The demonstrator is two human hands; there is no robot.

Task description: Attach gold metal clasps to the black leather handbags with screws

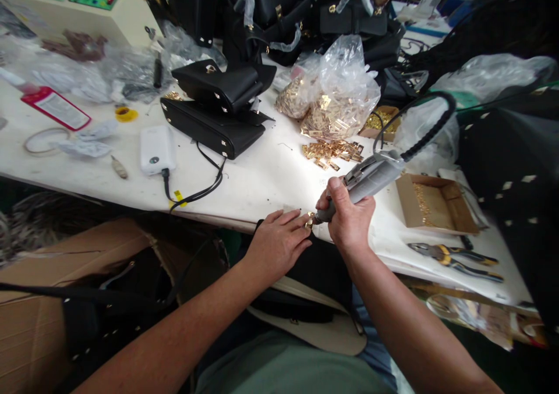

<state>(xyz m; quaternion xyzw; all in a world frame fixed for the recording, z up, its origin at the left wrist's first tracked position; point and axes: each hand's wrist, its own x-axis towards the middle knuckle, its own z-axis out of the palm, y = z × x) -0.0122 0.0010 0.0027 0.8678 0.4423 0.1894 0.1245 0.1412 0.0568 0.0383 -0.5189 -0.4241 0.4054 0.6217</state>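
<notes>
My right hand (pixel 351 219) is wrapped around a grey power screwdriver (pixel 376 176), its thumb along the body and a black cable leading off the back. The tool's tip meets a small gold metal clasp (pixel 310 220) at the table's front edge. My left hand (pixel 277 245) lies flat with fingers stretched out, the fingertips beside or touching the clasp. Beneath both hands is a black handbag (pixel 325 266) on my lap, its beige lining or flap (pixel 305 324) showing below. Exactly how the clasp sits on the bag is hidden by my fingers.
Gold clasp parts (pixel 332 151) lie loose before a clear plastic bag (pixel 343 100) of more. A cardboard tray (pixel 437 205) and pliers (pixel 456 260) sit right. Black handbags (pixel 218 114), a white power bank (pixel 158 149) with cable, and a red bottle (pixel 56 107) stand left.
</notes>
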